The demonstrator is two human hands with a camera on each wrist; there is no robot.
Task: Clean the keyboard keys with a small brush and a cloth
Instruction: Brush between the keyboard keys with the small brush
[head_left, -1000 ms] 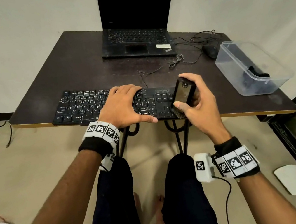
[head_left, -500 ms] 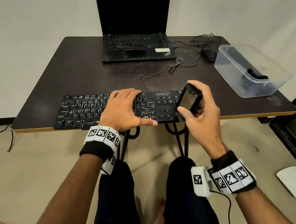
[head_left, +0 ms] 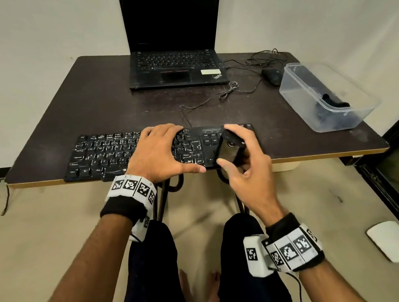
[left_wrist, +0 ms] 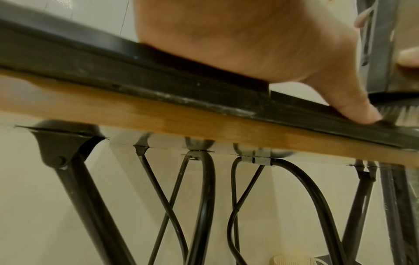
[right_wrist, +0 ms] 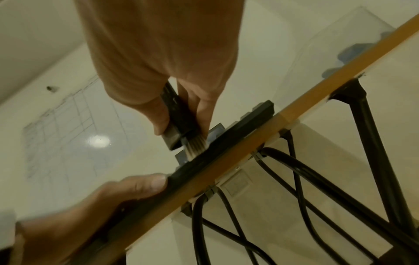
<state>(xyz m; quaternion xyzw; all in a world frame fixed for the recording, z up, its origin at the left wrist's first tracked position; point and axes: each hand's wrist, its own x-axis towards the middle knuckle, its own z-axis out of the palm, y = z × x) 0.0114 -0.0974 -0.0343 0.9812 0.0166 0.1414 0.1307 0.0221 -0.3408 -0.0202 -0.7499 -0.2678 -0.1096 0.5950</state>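
A black keyboard [head_left: 105,155] lies along the near edge of the dark table [head_left: 97,109]. My left hand [head_left: 159,152] rests flat on its middle keys, with the thumb at the front edge [left_wrist: 353,107]. My right hand [head_left: 244,159] grips a small black brush [head_left: 231,143] over the keyboard's right end. In the right wrist view the brush [right_wrist: 179,125] stands nearly upright and its pale bristles [right_wrist: 196,147] touch the keys at the keyboard's [right_wrist: 226,136] front edge. No cloth can be made out for certain.
A black laptop [head_left: 177,65] stands open at the back of the table. A mouse [head_left: 271,75] and its tangled cable lie at the back right. A clear plastic box [head_left: 320,97] with dark things inside sits at the right. Black metal table legs [left_wrist: 199,197] run below.
My right hand has lowered the brush from a raised tilt down onto the keyboard's right end. The left hand stays on the keys. The head view has shifted a little.
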